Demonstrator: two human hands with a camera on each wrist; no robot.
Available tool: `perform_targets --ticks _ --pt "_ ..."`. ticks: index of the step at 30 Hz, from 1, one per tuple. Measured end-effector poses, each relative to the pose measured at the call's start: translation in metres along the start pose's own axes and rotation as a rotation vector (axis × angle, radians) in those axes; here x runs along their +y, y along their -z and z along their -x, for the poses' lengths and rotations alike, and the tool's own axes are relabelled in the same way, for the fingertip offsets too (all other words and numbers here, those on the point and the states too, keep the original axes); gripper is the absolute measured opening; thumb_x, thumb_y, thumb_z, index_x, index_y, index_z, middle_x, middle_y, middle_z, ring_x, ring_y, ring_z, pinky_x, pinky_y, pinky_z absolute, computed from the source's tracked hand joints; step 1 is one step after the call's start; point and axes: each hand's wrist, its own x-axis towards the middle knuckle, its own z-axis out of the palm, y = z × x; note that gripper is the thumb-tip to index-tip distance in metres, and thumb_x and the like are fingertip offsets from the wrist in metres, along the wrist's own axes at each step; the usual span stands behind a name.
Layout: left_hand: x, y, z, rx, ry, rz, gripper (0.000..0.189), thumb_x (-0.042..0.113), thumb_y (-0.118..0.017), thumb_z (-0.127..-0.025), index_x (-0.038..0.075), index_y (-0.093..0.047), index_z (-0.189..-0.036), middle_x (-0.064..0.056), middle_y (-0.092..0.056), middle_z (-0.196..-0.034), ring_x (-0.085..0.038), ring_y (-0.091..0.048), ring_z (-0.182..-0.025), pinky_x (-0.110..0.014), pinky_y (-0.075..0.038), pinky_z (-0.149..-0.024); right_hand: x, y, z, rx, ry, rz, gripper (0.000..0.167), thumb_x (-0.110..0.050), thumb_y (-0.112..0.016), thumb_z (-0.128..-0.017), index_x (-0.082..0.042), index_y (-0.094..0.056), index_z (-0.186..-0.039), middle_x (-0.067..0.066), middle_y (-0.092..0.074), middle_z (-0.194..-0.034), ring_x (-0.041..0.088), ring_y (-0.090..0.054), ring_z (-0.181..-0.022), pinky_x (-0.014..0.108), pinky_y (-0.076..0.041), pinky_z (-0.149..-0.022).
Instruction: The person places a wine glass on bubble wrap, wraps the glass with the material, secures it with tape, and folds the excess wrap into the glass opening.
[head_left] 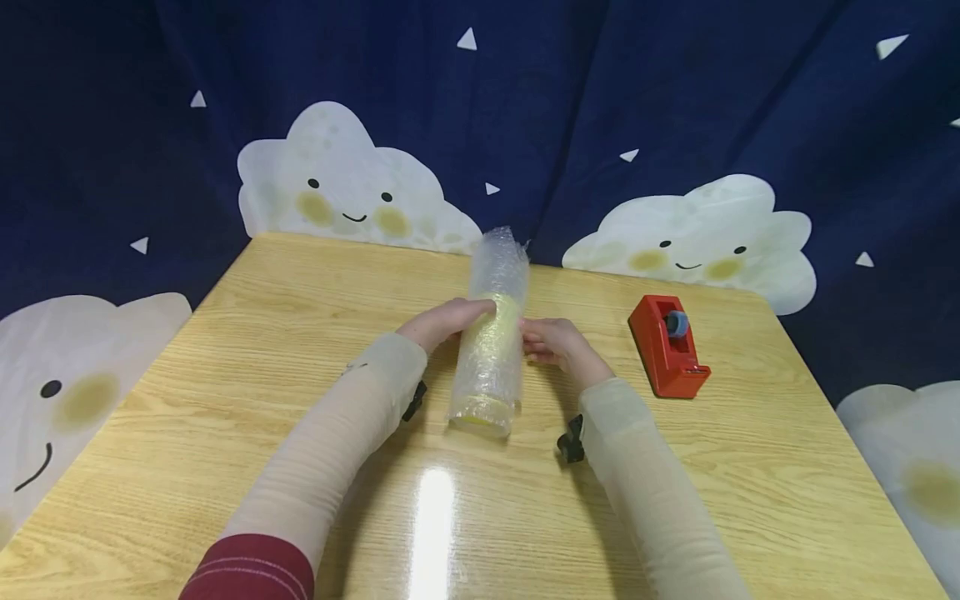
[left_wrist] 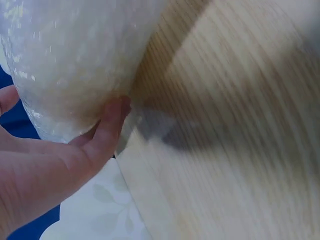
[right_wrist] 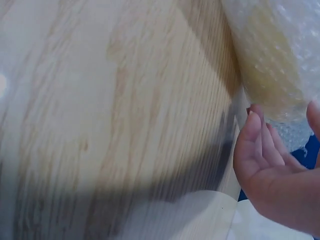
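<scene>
A long bundle [head_left: 487, 367] in clear bubble wrap, with something yellow showing inside, lies near the middle of the table, pointing away from me. My left hand [head_left: 450, 321] grips its left side, thumb over the top; in the left wrist view its fingertips [left_wrist: 117, 107] curve in along the wrap's lower side. On the opposite side, my right hand [head_left: 557, 343] holds the wrap between thumb and bent fingers. The right wrist view shows those fingers [right_wrist: 255, 137] low against the bundle [right_wrist: 267, 60]. The object inside is blurred by the bubbles.
A red tape dispenser [head_left: 667, 350] with a blue-cored roll [head_left: 676, 323] stands to the right of the right hand. The wooden table [head_left: 300, 308] ends at the back against a dark blue curtain [head_left: 540, 100] printed with clouds. Both wrists carry small black mounts.
</scene>
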Motion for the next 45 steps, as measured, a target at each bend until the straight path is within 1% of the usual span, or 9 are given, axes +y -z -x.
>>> perform_targets --ticks 5,11,17,21,24,29,34,40,45 --pt "-0.001 -0.001 0.000 -0.038 0.018 -0.008 0.089 0.058 -0.054 -0.083 -0.002 -0.028 -0.144 -0.014 -0.034 -0.148 -0.026 -0.038 -0.132 -0.038 -0.031 -0.111 0.000 0.001 -0.001 -0.062 -0.023 0.037 0.055 -0.032 -0.053 -0.094 -0.001 -0.042 -0.138 -0.009 -0.062 -0.072 0.004 -0.060 -0.065 0.023 -0.052 -0.070" --pt "-0.001 -0.001 0.000 -0.043 0.018 -0.005 0.093 0.058 -0.057 -0.082 -0.001 -0.023 -0.145 -0.013 -0.029 -0.151 -0.026 -0.032 -0.137 -0.039 -0.028 -0.113 0.000 0.001 0.001 -0.068 -0.018 0.037 0.054 -0.032 -0.053 -0.094 -0.001 -0.043 -0.137 -0.010 -0.063 -0.069 0.003 -0.060 -0.065 0.022 -0.051 -0.070" --pt "0.003 -0.003 0.001 0.037 0.031 -0.062 0.093 0.056 -0.059 -0.082 -0.002 -0.023 -0.145 -0.015 -0.028 -0.151 -0.027 -0.034 -0.135 -0.038 -0.030 -0.111 0.001 0.001 0.001 -0.030 -0.011 0.016 0.054 -0.031 -0.055 -0.093 0.001 -0.044 -0.135 -0.010 -0.063 -0.066 0.003 -0.061 -0.062 0.021 -0.052 -0.066" --pt "0.009 -0.005 0.001 0.106 -0.021 -0.145 0.086 0.051 -0.057 -0.084 -0.005 -0.028 -0.142 -0.018 -0.033 -0.148 -0.029 -0.039 -0.131 -0.037 -0.033 -0.110 0.000 0.002 0.000 0.018 -0.005 0.013 0.055 -0.030 -0.057 -0.091 0.003 -0.044 -0.133 -0.009 -0.061 -0.065 0.002 -0.060 -0.059 0.021 -0.052 -0.064" --pt "0.012 -0.008 0.002 0.118 -0.055 -0.169 0.083 0.048 -0.057 -0.085 -0.008 -0.031 -0.140 -0.021 -0.037 -0.145 -0.030 -0.042 -0.129 -0.038 -0.035 -0.108 -0.001 0.003 0.001 0.050 -0.008 0.027 0.056 -0.031 -0.058 -0.090 0.003 -0.043 -0.133 -0.009 -0.059 -0.064 0.002 -0.058 -0.057 0.022 -0.051 -0.063" --pt "0.012 -0.014 0.000 0.061 -0.032 -0.041 0.088 0.047 -0.062 -0.083 -0.008 -0.025 -0.141 -0.020 -0.035 -0.145 -0.029 -0.047 -0.123 -0.040 -0.043 -0.100 -0.004 0.007 0.006 0.103 -0.003 0.032 0.054 -0.030 -0.061 -0.089 0.002 -0.045 -0.128 -0.008 -0.057 -0.065 0.003 -0.055 -0.057 0.024 -0.050 -0.066" --pt "0.012 -0.018 -0.001 0.018 0.001 0.067 0.091 0.045 -0.063 -0.083 -0.005 -0.019 -0.145 -0.018 -0.028 -0.150 -0.029 -0.044 -0.128 -0.041 -0.039 -0.105 -0.007 0.011 0.010 0.116 0.001 0.048 0.053 -0.031 -0.063 -0.088 0.002 -0.046 -0.126 -0.006 -0.056 -0.071 0.004 -0.054 -0.060 0.028 -0.050 -0.074" --pt "0.016 -0.020 -0.001 0.001 0.022 0.115 0.088 0.042 -0.065 -0.082 -0.005 -0.023 -0.144 -0.016 -0.034 -0.147 -0.027 -0.045 -0.127 -0.039 -0.038 -0.107 -0.007 0.012 0.011 0.130 -0.007 0.048 0.059 -0.031 -0.063 -0.088 0.002 -0.042 -0.133 -0.002 -0.054 -0.084 0.008 -0.052 -0.070 0.037 -0.046 -0.094" --pt "0.015 -0.020 -0.001 0.003 0.015 0.136 0.090 0.039 -0.068 -0.081 -0.007 -0.021 -0.143 -0.018 -0.033 -0.146 -0.029 -0.043 -0.128 -0.040 -0.038 -0.106 -0.007 0.010 0.010 0.138 0.011 0.063 0.054 -0.032 -0.063 -0.088 0.001 -0.045 -0.127 -0.001 -0.053 -0.085 0.009 -0.053 -0.073 0.037 -0.047 -0.092"
